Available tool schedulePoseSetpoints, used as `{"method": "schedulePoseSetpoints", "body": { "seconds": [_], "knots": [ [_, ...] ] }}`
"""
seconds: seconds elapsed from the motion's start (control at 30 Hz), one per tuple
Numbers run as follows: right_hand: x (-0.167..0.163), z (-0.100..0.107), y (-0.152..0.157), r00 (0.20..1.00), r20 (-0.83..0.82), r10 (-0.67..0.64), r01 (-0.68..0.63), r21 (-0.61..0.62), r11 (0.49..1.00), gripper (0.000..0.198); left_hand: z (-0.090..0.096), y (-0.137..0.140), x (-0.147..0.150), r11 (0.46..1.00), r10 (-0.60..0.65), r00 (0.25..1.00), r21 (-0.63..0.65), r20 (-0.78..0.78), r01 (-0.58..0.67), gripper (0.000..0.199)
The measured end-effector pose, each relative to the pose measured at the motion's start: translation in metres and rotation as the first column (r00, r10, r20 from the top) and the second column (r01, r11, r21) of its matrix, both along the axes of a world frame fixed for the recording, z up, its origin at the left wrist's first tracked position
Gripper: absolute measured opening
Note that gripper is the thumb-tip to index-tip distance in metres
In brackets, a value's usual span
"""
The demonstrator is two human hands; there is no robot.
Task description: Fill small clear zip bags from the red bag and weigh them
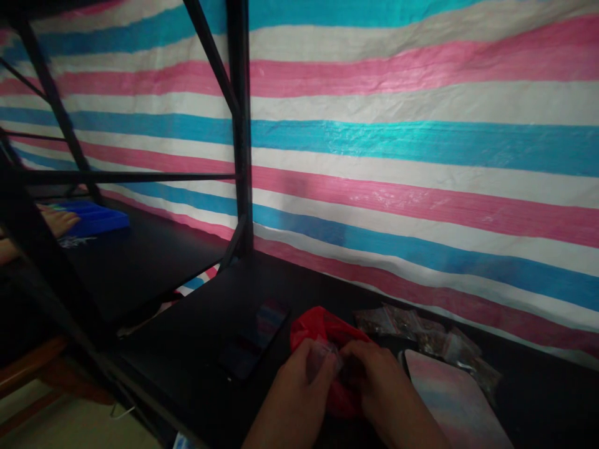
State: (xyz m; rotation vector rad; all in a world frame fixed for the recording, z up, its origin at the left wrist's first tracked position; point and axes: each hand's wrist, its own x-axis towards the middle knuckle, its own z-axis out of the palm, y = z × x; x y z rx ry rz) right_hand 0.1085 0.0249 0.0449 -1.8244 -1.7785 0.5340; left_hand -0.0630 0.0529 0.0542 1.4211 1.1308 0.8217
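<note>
Both hands meet over a crumpled red plastic bag on the black tabletop. A small clear plastic bag sits between the thumb and fingers of my left hand. My right hand has its fingers closed at the right edge of that clear bag, its fingertips partly hidden in shadow. Several small zip bags with dark bits inside lie just beyond my right hand. Beside my right wrist is a flat, pale, shiny rectangular object with rounded corners.
A dark phone lies left of the red bag. Black metal posts and a striped plastic sheet stand behind the table. On the left-hand table, another person's hand rests by a blue tray.
</note>
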Motion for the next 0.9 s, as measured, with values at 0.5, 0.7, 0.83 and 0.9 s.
{"method": "schedulePoseSetpoints", "body": {
  "seconds": [0.5, 0.7, 0.83, 0.9],
  "knots": [
    [-0.013, 0.017, -0.005, 0.996, 0.013, -0.089, 0.089, -0.021, 0.996, 0.052, -0.005, 0.003, 0.017, 0.944, 0.313, 0.800, -0.260, 0.512, -0.203, 0.032],
    [-0.014, 0.007, -0.002, 0.989, -0.109, -0.096, 0.099, 0.026, 0.995, 0.049, -0.005, 0.007, 0.014, 0.947, 0.302, 0.830, -0.247, 0.470, -0.204, 0.034],
    [-0.018, 0.008, 0.001, 0.948, -0.303, -0.097, 0.116, 0.047, 0.992, 0.043, -0.008, 0.013, 0.011, 0.949, 0.311, 0.833, -0.206, 0.458, -0.241, 0.033],
    [-0.017, 0.010, 0.003, 0.906, -0.415, -0.082, 0.118, 0.062, 0.991, 0.039, -0.008, 0.016, 0.010, 0.950, 0.311, 0.834, -0.175, 0.456, -0.258, 0.036]
  ]
}}
